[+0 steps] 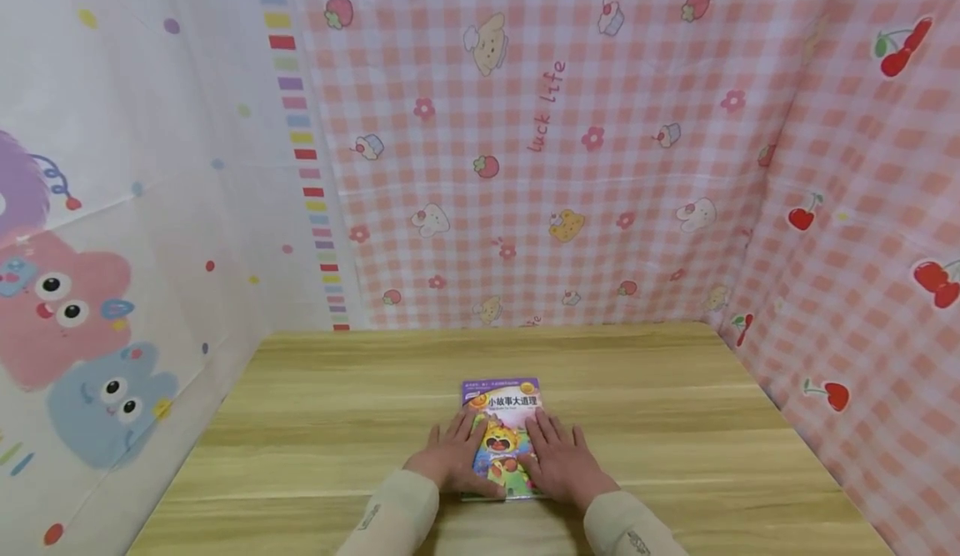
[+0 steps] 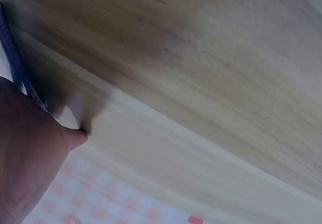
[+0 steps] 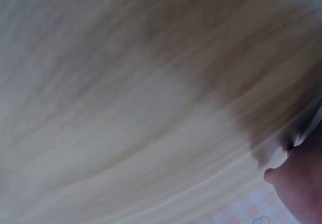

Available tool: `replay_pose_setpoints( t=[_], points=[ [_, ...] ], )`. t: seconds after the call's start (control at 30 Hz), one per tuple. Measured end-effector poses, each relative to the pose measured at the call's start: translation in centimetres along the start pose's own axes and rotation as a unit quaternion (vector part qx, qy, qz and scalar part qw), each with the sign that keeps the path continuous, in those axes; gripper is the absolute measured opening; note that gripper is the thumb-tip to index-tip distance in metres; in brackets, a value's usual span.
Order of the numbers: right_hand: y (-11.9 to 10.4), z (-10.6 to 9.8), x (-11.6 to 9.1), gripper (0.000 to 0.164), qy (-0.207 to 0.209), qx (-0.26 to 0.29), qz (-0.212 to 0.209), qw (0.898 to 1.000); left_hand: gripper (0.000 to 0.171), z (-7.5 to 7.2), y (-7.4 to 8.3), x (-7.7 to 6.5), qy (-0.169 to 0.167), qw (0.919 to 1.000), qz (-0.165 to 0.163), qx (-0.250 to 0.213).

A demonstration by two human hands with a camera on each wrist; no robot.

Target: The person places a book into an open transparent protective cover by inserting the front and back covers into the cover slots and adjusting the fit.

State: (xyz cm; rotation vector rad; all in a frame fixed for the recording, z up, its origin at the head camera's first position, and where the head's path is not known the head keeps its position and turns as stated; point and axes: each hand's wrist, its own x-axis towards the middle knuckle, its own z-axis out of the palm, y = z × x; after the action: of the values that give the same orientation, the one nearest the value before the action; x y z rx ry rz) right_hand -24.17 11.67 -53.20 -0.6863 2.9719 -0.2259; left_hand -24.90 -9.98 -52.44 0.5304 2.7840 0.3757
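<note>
A children's book [image 1: 512, 402] with a purple top band and a cartoon lion on its cover lies closed on the wooden table [image 1: 337, 423]. On its left side rests my left hand [image 1: 453, 454], fingers extended over the cover and thumb near the bottom edge. My right hand [image 1: 562, 463] lies flat across the right side, fingers pointing up the cover. In the left wrist view the book's edge [image 2: 17, 63] shows beside the left hand [image 2: 30, 143]. The right wrist view catches only part of the right hand [image 3: 302, 178] at the lower right.
Behind the table hangs a pink checked cloth [image 1: 645, 181] with small printed figures. A white cloth with cartoon creatures [image 1: 67, 289] borders the left, and a checked cloth with cherries [image 1: 862, 231] borders the right.
</note>
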Motion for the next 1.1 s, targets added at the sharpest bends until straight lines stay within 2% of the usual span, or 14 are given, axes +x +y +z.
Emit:
replay_pose_setpoints(
  t=[0.03, 0.13, 0.3, 0.43, 0.63, 0.73, 0.87, 1.1],
  points=[
    [0.2, 0.2, 0.2, 0.068, 0.000, -0.006, 0.000, 1.000, 0.126, 0.2, -0.1, 0.1, 0.006, 1.0000, 0.004, 0.001],
    [0.8, 1.0, 0.7, 0.069, 0.010, -0.029, -0.006, 0.999, 0.121, -0.5, 0.4, -0.3, 0.004, 1.0000, 0.003, 0.000],
    [1.0, 1.0, 0.2, 0.068, 0.056, -0.082, -0.051, 0.994, 0.113, -1.5, 1.4, -1.4, 0.003, 0.9999, 0.004, 0.009],
    [0.7, 0.1, -0.4, 0.071, 0.050, -0.067, -0.072, 0.994, 0.112, -1.6, 1.3, -1.4, 0.006, 0.9998, 0.012, 0.014],
    [1.4, 0.9, 0.1, 0.084, 0.028, -0.041, -0.057, 0.997, 0.113, -2.0, 1.0, -1.3, 0.003, 0.9998, 0.022, -0.002],
    [1.6, 1.3, 0.4, 0.087, 0.022, -0.033, -0.046, 0.998, 0.116, -2.1, 0.5, -1.5, 0.007, 0.9998, 0.010, -0.015],
    [1.7, 1.6, 0.6, 0.089, 0.026, -0.039, -0.037, 0.998, 0.115, -2.1, -0.1, -1.8, 0.014, 0.9996, -0.004, -0.024],
    [1.5, 1.6, 0.7, 0.089, 0.033, -0.054, -0.035, 0.997, 0.114, -2.1, -0.1, -1.8, 0.019, 0.9998, -0.005, -0.010]
  ],
)
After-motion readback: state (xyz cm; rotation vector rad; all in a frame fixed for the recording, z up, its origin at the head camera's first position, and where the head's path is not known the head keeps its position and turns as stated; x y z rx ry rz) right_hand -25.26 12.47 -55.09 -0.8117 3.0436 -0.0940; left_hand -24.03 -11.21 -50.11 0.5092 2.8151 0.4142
